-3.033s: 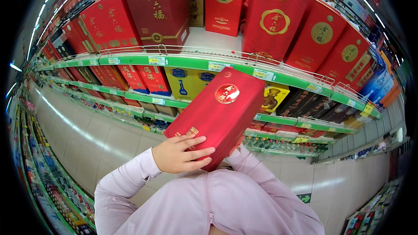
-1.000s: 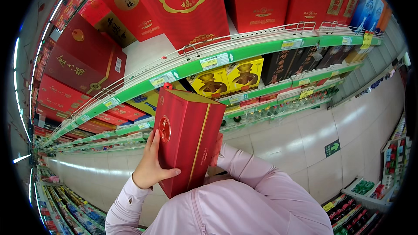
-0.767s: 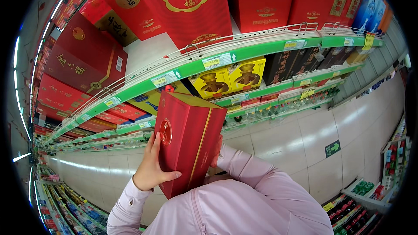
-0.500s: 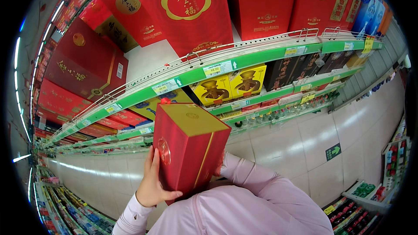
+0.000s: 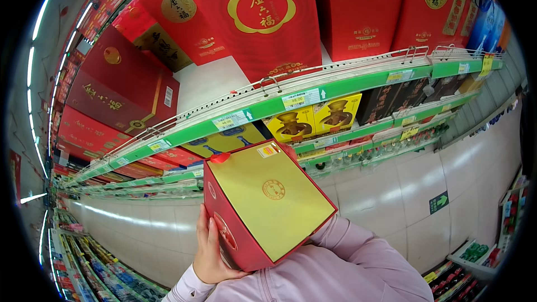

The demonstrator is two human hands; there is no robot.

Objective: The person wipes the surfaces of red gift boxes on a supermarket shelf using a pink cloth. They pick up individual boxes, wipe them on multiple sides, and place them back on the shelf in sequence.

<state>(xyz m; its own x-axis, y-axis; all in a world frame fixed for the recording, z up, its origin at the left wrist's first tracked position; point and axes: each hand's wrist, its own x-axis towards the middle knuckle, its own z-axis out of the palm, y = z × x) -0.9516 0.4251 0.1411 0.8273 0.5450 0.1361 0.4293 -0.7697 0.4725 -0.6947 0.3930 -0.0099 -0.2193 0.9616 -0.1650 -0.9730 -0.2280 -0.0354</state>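
A red gift box (image 5: 246, 235) with a gold-coloured end panel (image 5: 263, 207) is held in front of my chest, that panel tilted up at me. It has a round emblem, a small sticker in one corner and a red ribbon tab (image 5: 220, 157) at another. My left hand (image 5: 212, 251) is closed on the box's left side, fingers along the face and thumb under the lower edge. My right forearm runs behind the box. Only a bit of my right hand (image 5: 290, 151) shows past the far corner, against the box; the rest is hidden.
Ahead curves a shelf with a green price rail (image 5: 268, 105) and wire guard, holding large red boxes (image 5: 274, 33) and a dark red box (image 5: 120, 86). Yellow boxes (image 5: 313, 117) stand on a lower shelf. Tiled floor (image 5: 386, 184) lies right, and more stocked shelves (image 5: 100, 263) stand lower left.
The gift box has tipped so that its gold end panel turns toward me, and its long red side shows less. My left hand stays on its left side. The whole view has shifted slightly.
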